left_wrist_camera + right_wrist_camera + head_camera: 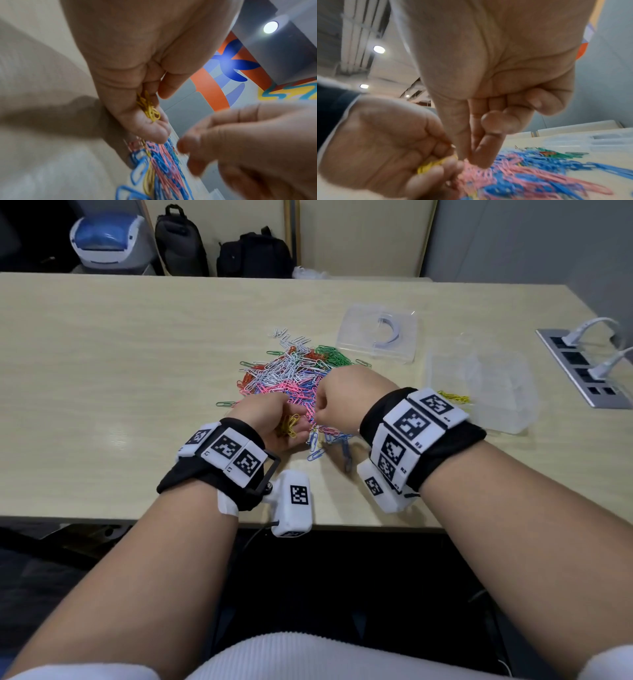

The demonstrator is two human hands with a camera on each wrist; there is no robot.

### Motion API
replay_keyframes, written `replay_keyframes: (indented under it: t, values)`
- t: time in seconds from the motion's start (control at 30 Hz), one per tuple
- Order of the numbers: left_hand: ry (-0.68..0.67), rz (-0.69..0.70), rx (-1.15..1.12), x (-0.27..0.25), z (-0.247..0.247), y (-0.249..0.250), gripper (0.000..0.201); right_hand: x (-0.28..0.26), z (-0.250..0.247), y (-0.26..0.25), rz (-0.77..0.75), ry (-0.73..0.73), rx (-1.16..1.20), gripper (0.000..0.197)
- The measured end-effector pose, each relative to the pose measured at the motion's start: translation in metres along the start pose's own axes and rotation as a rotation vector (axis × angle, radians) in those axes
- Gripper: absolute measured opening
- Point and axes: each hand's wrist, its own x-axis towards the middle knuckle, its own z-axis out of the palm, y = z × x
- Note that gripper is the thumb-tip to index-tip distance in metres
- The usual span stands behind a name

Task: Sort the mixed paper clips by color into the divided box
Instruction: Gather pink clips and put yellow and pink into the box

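A mixed pile of paper clips [291, 371] in white, pink, blue, green, orange and yellow lies mid-table. My left hand [291, 421] is cupped at the pile's near edge and holds a bunch of yellow clips [290, 424], seen in its curled fingers [149, 109]. My right hand [317, 414] is just to its right, thumb and forefinger pinched [471, 160] at the edge of the yellow bunch [433, 165]; a yellow clip seems to reach into the pinch. The clear divided box [507, 392] stands to the right, with some yellow clips [454, 398] in its near-left compartment.
The box's clear lid [376, 337] lies behind the pile on the right. A metal socket strip [582, 368] with white plugs is set in the table's right edge. Dark bags [253, 254] and a bin [109, 241] stand beyond the far edge.
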Motion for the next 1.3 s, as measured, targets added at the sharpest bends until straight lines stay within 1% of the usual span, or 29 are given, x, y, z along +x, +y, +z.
replay_keyframes:
  t: [0.07, 0.13, 0.3, 0.53, 0.63, 0.73, 0.8, 0.9, 0.93, 0.97, 1.07, 1.17, 1.23, 1.3]
  values:
    - [-0.001, 0.023, -0.039, 0.000, -0.002, 0.002, 0.038, -0.003, 0.008, -0.002, 0.034, -0.068, -0.059, 0.030]
    - [0.002, 0.029, -0.063, 0.000, -0.003, 0.003, 0.037, -0.003, 0.014, -0.004, 0.075, -0.098, -0.070, 0.037]
    - [0.003, 0.021, -0.052, 0.002, -0.004, 0.005, 0.036, 0.002, 0.015, -0.006, 0.092, -0.106, -0.090, 0.035]
    - [0.023, -0.002, -0.036, 0.007, -0.010, 0.005, 0.036, 0.000, 0.016, -0.006, 0.115, -0.136, -0.105, 0.037]
    - [0.013, -0.010, -0.049, 0.007, -0.009, 0.004, 0.033, 0.001, 0.013, -0.003, 0.120, -0.152, -0.107, 0.036]
    - [0.004, -0.012, -0.047, 0.008, -0.007, 0.002, 0.035, 0.004, 0.004, -0.001, 0.108, -0.105, -0.038, 0.038]
    - [0.018, -0.019, -0.037, 0.009, -0.006, 0.002, 0.034, 0.006, -0.003, -0.005, 0.066, -0.042, 0.037, 0.032]
    - [0.026, -0.043, -0.093, 0.007, -0.007, 0.004, 0.022, 0.010, -0.010, -0.014, -0.011, 0.024, 0.091, 0.023]
    - [0.019, -0.050, -0.107, 0.006, -0.008, 0.004, 0.022, 0.012, -0.009, -0.016, -0.019, 0.035, 0.097, 0.023]
    - [0.012, -0.055, -0.112, 0.006, -0.010, 0.004, 0.027, 0.014, -0.009, -0.017, -0.014, 0.037, 0.103, 0.023]
    - [0.003, -0.023, -0.100, 0.008, -0.016, 0.004, 0.039, 0.016, -0.004, -0.016, 0.013, -0.014, 0.059, 0.022]
    - [0.013, 0.006, -0.091, 0.009, -0.021, 0.004, 0.040, 0.015, 0.006, -0.012, -0.015, -0.158, -0.017, 0.030]
    - [0.008, 0.006, -0.090, 0.010, -0.023, 0.005, 0.036, 0.014, 0.010, -0.006, 0.014, -0.173, -0.034, 0.033]
    - [-0.002, -0.002, -0.062, 0.010, -0.024, 0.005, 0.033, 0.016, 0.011, 0.000, 0.043, -0.139, -0.046, 0.031]
